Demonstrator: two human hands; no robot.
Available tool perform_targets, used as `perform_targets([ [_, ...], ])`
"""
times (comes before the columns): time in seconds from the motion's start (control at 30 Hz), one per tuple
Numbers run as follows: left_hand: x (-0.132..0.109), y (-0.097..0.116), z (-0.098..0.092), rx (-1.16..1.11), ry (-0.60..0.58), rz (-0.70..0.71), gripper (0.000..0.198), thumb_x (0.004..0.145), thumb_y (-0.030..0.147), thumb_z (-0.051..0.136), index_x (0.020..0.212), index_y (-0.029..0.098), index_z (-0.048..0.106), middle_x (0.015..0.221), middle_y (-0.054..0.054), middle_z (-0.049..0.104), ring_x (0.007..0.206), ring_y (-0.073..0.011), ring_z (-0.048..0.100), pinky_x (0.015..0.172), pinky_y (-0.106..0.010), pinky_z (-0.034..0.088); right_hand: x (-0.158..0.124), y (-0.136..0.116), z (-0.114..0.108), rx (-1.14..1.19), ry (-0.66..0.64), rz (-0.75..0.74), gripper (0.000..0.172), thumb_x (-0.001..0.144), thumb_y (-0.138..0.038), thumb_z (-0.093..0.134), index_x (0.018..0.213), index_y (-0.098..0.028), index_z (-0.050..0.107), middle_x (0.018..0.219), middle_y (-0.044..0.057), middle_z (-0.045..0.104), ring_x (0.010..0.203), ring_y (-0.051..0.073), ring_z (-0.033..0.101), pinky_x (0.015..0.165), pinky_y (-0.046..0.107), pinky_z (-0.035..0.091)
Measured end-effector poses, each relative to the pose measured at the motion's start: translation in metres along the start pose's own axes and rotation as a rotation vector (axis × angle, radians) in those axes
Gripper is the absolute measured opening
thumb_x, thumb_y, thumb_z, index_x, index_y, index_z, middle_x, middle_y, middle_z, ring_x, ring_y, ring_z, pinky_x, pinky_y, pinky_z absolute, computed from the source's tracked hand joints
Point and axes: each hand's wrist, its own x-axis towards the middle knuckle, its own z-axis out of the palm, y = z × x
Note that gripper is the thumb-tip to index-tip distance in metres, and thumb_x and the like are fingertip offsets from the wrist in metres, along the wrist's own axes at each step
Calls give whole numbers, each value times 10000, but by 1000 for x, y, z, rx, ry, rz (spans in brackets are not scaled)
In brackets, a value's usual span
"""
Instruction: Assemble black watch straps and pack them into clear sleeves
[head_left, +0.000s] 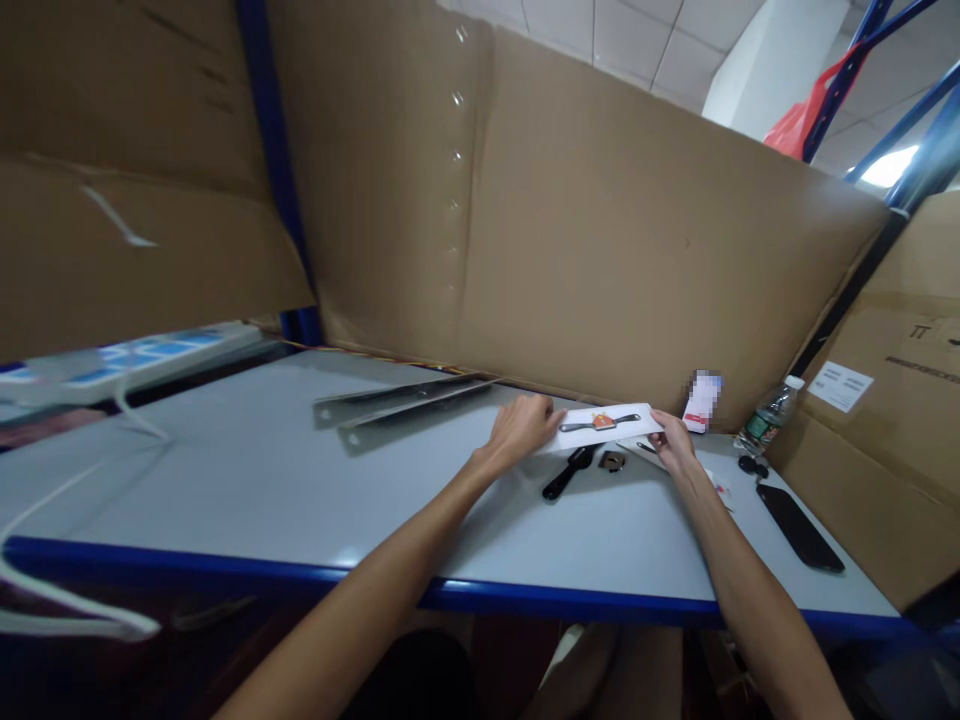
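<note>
A long white box (606, 425) printed with a picture of a watch with a black strap is held just above the grey table (247, 480). My left hand (521, 428) grips its left end with curled fingers. My right hand (671, 440) pinches its right end. Under the box lie a black strap piece (568, 472) and a small dark round part (612, 461) on the table.
Two grey metal rails (405, 400) lie at the back of the table. A black phone (799, 526), a water bottle (766, 415) and a small white card (701, 402) are to the right. Cardboard boxes (600, 230) wall the back and right. A white power strip (127, 362) sits far left.
</note>
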Motion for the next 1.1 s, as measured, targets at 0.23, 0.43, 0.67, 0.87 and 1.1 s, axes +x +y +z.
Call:
perform_targets([
  [0.23, 5, -2, -1, -736, -227, -43, 300, 840, 382, 657, 653, 175, 548, 524, 18, 510, 475, -109, 470, 493, -238, 313, 7, 2, -5, 15, -6, 7, 63, 766, -146, 703, 779, -153, 642, 570, -45, 591, 389, 47, 363, 309, 140, 248],
  [0.43, -10, -1, -28, -1389, -837, -78, 555, 846, 654, 639, 1105, 165, 600, 938, -103, 740, 779, -193, 692, 679, -310, 529, 10, -8, -15, 34, -30, 49, 163, 801, -169, 706, 720, -176, 564, 469, -93, 442, 349, 33, 234, 293, 139, 162],
  [0.67, -19, 22, 4, -1711, -1065, -105, 697, 957, 612, 492, 1365, 49, 532, 1140, -222, 729, 917, -291, 741, 835, -397, 547, -2, -3, -2, -20, -135, 144, 160, 807, -169, 690, 702, -158, 569, 442, -105, 382, 347, 25, 207, 300, 123, 136],
  [0.87, -25, 31, 25, -1764, -1108, -255, 503, 875, 400, 679, 1227, 50, 604, 957, -191, 766, 786, -279, 760, 689, -332, 582, -14, 2, 11, -58, -222, 180, 174, 779, -244, 732, 736, -153, 589, 432, -109, 379, 354, 26, 212, 310, 131, 121],
  [1.1, -41, 54, 38, -1857, -1122, -485, 345, 864, 208, 617, 1169, 46, 637, 926, -224, 763, 847, -306, 770, 772, -392, 608, -22, 8, 19, -163, -303, 138, 356, 691, -409, 828, 682, -175, 560, 442, -80, 449, 353, 38, 261, 329, 195, 92],
])
